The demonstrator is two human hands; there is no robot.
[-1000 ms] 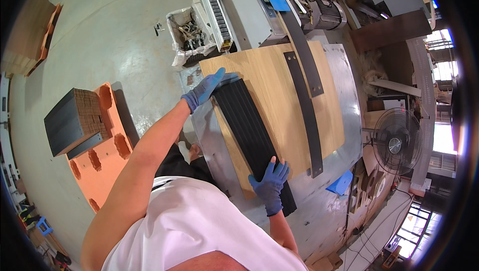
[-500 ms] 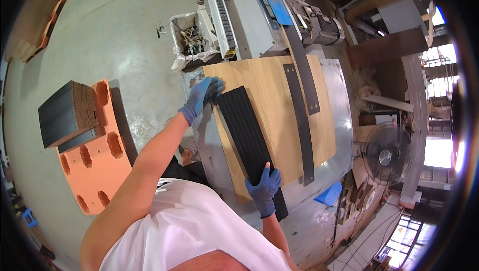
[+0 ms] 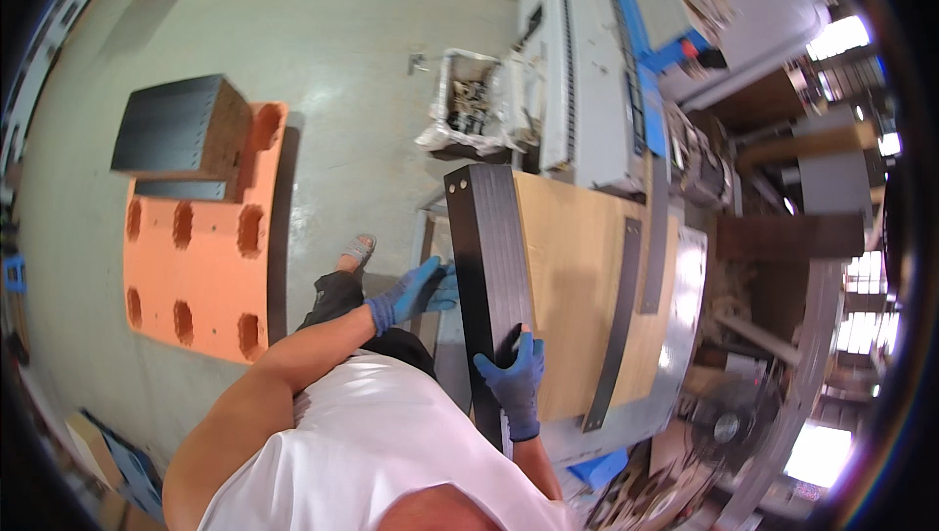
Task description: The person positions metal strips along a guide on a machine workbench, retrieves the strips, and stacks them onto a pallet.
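Note:
A bundle of long dark strips (image 3: 494, 257), with two holes at its far end, lies along the left edge of a light wood-grain board (image 3: 577, 287). My right hand (image 3: 515, 382), in a blue glove, grips the bundle near its close end, thumb and fingers spread across it. My left hand (image 3: 416, 296), gloved too, is beside the bundle's left side with its fingers stretched toward it; whether the fingertips touch cannot be made out. Farther right on the board are a single dark strip (image 3: 616, 326) and another dark strip (image 3: 653, 257) reaching in from the machine.
A metal table (image 3: 690, 287) carries the board. Beyond it stands a machine with a blue-edged rail (image 3: 577, 62). A lined bin of scraps (image 3: 469, 101) sits on the floor. To the left, an orange pallet (image 3: 210, 257) bears a dark stack (image 3: 181, 125). A fan (image 3: 726, 423) is at right.
The bundle has shifted left to the board's edge and turned, now showing its side and holed end. My left hand has come off its far end and moved nearer me. The view has swung left.

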